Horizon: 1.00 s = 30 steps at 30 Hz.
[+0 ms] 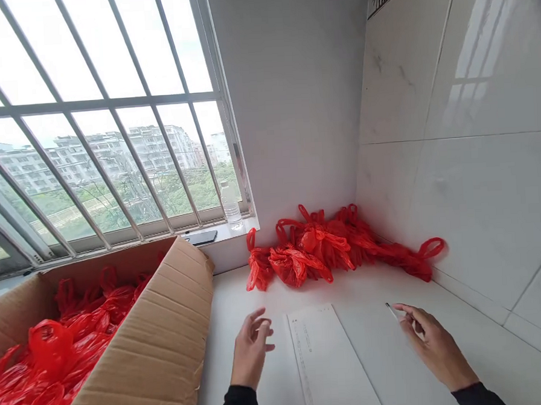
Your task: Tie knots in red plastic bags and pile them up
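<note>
My left hand (253, 348) hovers over the white tabletop with its fingers apart and curled, holding nothing. To its right lies a long white sheet or board (324, 363) with faint dark marks down its left side. My right hand (427, 339) pinches a thin white pen (395, 312) between thumb and fingers, its dark tip pointing up and left. The pen is apart from the sheet.
A pile of red plastic bags (318, 245) rests against the back wall. On the left, an open cardboard box (168, 329) holds more red bags (87, 339). A clear bottle (231, 206) and a dark flat phone-like object (200, 237) stand on the sill of the barred window.
</note>
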Tool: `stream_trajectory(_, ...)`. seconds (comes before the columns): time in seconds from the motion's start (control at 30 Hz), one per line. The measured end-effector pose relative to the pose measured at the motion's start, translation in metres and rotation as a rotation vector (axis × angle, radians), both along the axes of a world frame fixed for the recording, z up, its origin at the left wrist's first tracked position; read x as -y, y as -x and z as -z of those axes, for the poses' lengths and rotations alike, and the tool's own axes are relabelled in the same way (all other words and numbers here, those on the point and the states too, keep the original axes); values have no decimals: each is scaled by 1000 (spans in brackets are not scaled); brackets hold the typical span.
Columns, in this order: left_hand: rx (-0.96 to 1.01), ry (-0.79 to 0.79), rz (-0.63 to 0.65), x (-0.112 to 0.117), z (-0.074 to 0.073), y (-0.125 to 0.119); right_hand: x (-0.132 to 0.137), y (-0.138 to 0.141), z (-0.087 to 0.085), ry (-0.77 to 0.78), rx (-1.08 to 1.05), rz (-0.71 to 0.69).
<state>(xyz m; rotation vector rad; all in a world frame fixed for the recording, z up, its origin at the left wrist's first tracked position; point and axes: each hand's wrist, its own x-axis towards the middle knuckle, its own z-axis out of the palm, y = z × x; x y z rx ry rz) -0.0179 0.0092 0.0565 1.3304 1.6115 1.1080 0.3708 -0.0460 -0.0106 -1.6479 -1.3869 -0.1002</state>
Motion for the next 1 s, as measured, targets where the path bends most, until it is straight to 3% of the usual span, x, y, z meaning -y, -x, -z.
stream_trajectory(0.1,-81,18,-312,-82,-6,-7,-18,0,40,23,36,-96)
stream_trajectory(0.17,-143,0,-396,-123,-6,-9,-21,-1,60,31,67,-100)
stream_trajectory(0.27,-212,-25,-406,-158,-3,-11,-22,-5,73,-9,170,-92)
stream_trajectory(0.37,-253,-7,-376,-167,0,-11,-22,-2,68,-73,305,-117)
stream_trajectory(0.5,-273,-11,-394,-142,10,-3,-15,23,50,-139,491,-261)
stream_trajectory(0.63,-267,-66,-426,-81,26,5,-5,58,28,-98,591,-477)
stream_trajectory(0.77,-219,-141,-368,-17,44,6,-1,85,10,94,526,-634)
stream_trajectory(0.87,-126,-248,-318,18,58,8,-5,97,3,233,438,-626)
stream_trajectory(1.0,-8,-341,-249,52,71,13,-14,101,10,249,402,-562)
